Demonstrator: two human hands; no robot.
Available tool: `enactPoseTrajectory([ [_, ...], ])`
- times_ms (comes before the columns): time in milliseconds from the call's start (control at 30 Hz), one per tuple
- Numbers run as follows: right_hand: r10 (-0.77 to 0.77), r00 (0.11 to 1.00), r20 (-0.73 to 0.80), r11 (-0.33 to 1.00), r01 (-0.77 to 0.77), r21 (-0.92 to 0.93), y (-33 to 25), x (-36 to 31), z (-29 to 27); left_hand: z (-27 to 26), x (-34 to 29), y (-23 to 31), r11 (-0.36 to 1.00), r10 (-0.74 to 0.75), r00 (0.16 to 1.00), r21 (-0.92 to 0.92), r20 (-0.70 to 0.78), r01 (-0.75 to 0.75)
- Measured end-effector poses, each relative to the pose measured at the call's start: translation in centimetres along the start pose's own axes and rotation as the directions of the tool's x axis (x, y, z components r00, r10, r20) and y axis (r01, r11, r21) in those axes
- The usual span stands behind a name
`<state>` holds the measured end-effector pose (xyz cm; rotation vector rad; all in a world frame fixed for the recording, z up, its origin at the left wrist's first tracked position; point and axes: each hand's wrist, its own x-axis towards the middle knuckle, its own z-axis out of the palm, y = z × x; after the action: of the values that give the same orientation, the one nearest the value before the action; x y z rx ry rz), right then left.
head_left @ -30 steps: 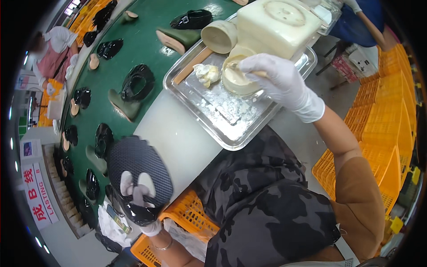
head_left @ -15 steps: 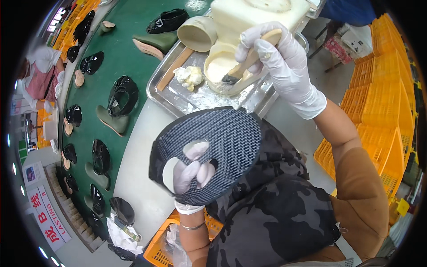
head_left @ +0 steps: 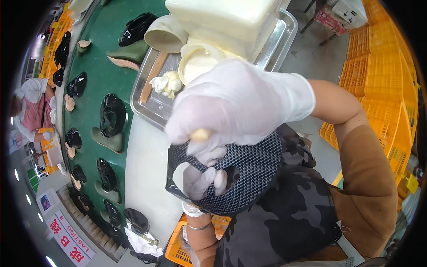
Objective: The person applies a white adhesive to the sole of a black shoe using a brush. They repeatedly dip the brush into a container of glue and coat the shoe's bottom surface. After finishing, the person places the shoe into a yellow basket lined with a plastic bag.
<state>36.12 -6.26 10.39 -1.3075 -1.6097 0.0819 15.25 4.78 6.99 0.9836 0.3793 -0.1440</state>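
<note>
We are gripping the mesh-lined upper (head_left: 262,164) in our left hand (head_left: 198,182) above our lap, our right hand (head_left: 231,102) clasping a pale handle (head_left: 201,135) over it. We are seemingly midway, though that hand is hiding how much is finished; black uppers (head_left: 112,115) are lying on the bench (head_left: 86,111).

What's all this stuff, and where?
Textured piece: one, black, middle
Wooden handle: one, tan, middle
Tray: one, silver, top
Tub: one, cream, tray
Cups: two, cream, beside tub
Wooden strip: one, brown, tray
Crumpled lump: one, whitish, tray
Worktop: one, white, middle
Long surface: one, green, left
Shoe pieces: many, black and green, left
Crates: several, orange, mostly right
Sign: one, white, lower left
Worker: one, pink and white, left
Gloved left hand: one, white, low middle
Gloved right hand: one, white, middle
</note>
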Motion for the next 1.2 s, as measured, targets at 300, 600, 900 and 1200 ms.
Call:
enactPoseTrajectory([
  [300,0.123,0.966,-0.228,0.991,-0.106,0.083,-0.7,-1.7,-0.5,-1.7,-0.3,-1.5,0.927,0.200,0.980,0.322,0.000,-0.189],
  [600,0.254,0.889,-0.380,0.963,-0.197,0.183,0.0,-5.1,0.2,-1.4,-2.1,-2.9,0.888,0.428,0.871,0.291,-0.241,-0.356],
  [900,0.310,0.884,-0.349,0.938,-0.225,0.264,-1.8,-6.5,0.6,-0.1,-2.6,-4.4,0.886,0.462,0.815,0.144,-0.350,-0.441],
  [1200,0.181,0.904,-0.388,0.979,-0.128,0.159,-2.6,-4.4,0.7,-0.6,-1.8,-6.2,0.755,0.626,0.729,-0.017,-0.277,-0.655],
])
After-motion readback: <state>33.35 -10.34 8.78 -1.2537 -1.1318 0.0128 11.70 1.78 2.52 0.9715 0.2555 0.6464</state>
